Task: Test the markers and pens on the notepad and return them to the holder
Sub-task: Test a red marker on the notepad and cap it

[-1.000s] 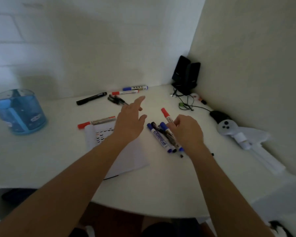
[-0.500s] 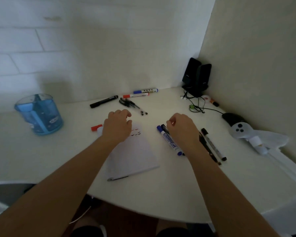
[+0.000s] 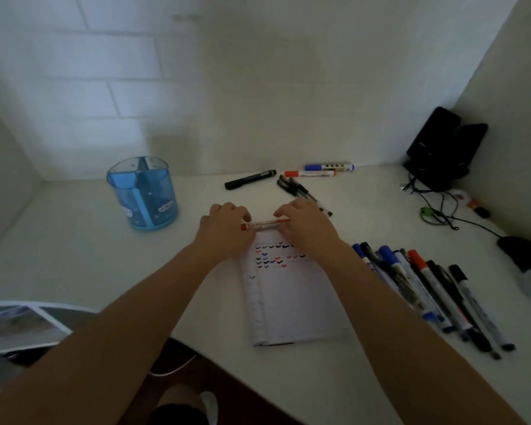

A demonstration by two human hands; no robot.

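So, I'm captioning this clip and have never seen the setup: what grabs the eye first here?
Both hands meet mid-desk: the left hand and right hand grip a red-capped marker, held level at the far edge of the notepad. The notepad's page carries rows of small black, blue and red marks. A bunch of markers lies to the right, and the blue holder stands at the left.

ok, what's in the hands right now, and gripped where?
One red-capped marker, lying crosswise at the top edge of the notepad: left hand grips its cap end, right hand grips the opposite end.
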